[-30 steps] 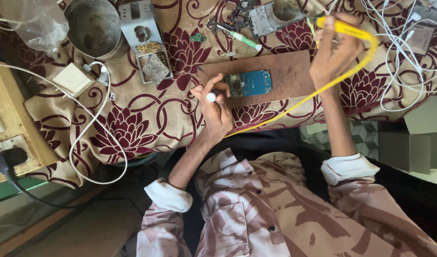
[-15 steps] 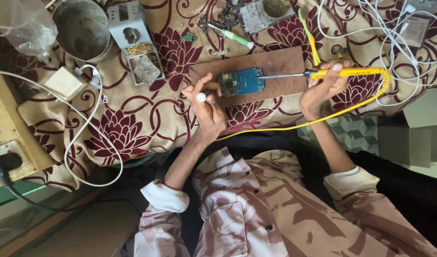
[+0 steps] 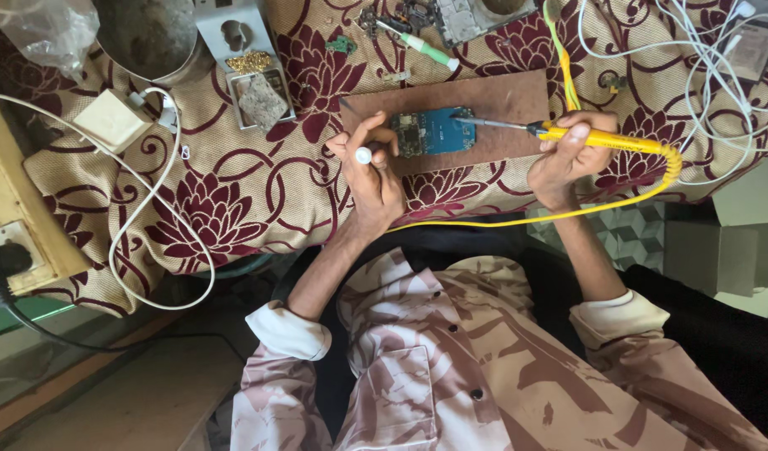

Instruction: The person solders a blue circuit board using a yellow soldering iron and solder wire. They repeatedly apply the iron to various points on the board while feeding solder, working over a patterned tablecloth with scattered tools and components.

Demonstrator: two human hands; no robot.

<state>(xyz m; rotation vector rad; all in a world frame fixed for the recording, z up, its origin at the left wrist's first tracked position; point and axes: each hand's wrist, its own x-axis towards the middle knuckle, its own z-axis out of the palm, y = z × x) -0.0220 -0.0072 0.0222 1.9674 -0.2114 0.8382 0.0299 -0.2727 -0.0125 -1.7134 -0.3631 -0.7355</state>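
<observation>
My right hand (image 3: 564, 159) grips the yellow soldering iron (image 3: 597, 138), its tip touching the blue circuit board (image 3: 434, 131) on the brown board (image 3: 501, 96); my left hand (image 3: 374, 171) pinches a thin white-capped tool (image 3: 364, 154) beside it, on the flowered surface (image 3: 233, 192)

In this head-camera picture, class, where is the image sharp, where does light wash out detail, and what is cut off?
Head view: soft, even light; blue circuit board and yellow soldering iron sharp; white cables top right look washed out; metal pot cropped by the top edge; dark lower-right corner lacks detail.
</observation>
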